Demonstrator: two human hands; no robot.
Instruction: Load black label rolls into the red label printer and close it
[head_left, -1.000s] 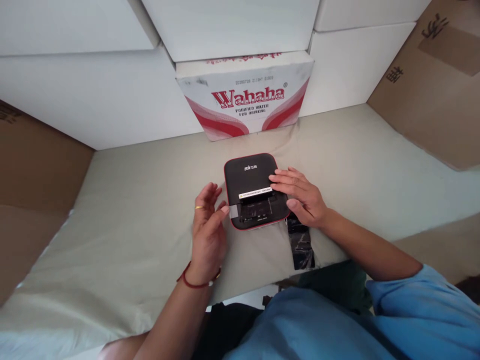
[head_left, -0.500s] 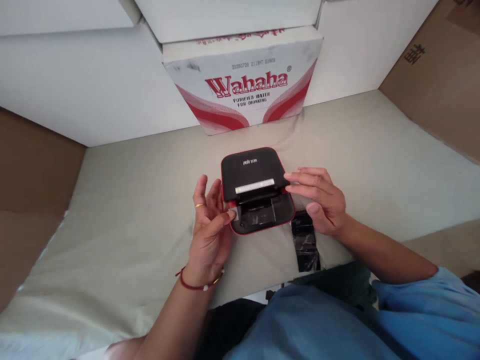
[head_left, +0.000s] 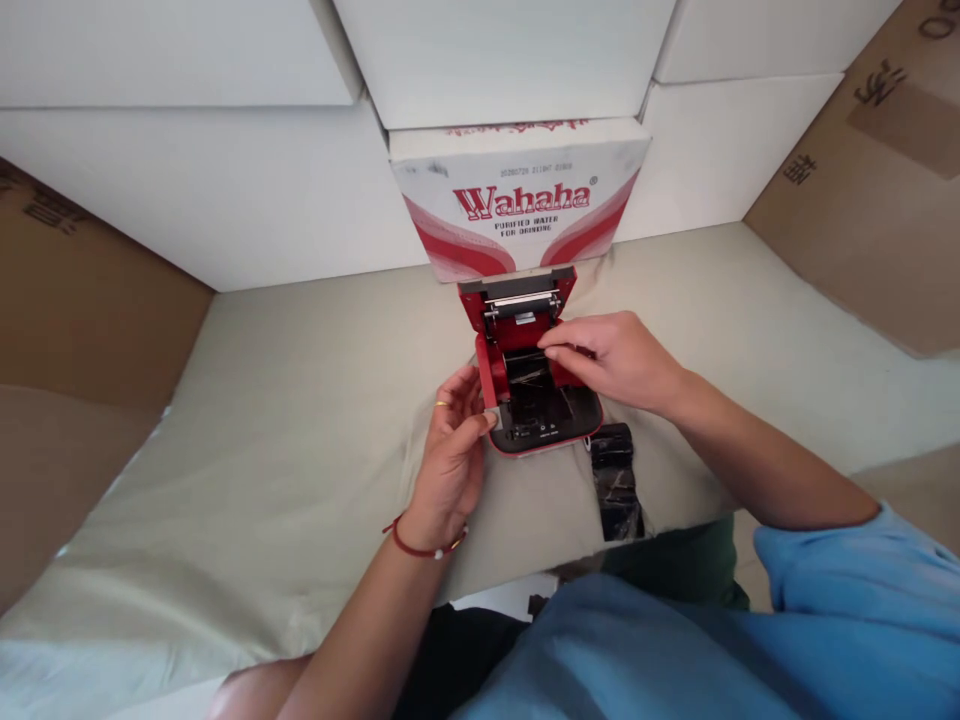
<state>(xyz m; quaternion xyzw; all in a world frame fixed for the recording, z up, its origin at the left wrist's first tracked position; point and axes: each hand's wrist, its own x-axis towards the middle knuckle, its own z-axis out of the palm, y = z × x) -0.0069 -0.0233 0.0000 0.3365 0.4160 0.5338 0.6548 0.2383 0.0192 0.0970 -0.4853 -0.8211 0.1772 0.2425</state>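
Observation:
A black and red label printer stands on the cloth-covered table with its lid raised, showing a red inside and a roller. Dark, shiny film lies in the open compartment. My left hand grips the printer's front left corner, thumb on top and fingers along the side. Over the compartment's right side, my right hand is closed in a pinch; what its fingertips hold, if anything, is hidden. A strip of glossy black material lies by the printer's front right corner.
Behind the printer stands a red and white Wahaha water carton, close to the raised lid. White boxes line the back. Brown cardboard walls border the left and right sides. The table's front edge runs near my body.
The printer's lid has swung up, exposing the compartment. My right hand has moved from the lid's right edge in over the compartment. My left hand keeps its hold. The camera view has shifted.

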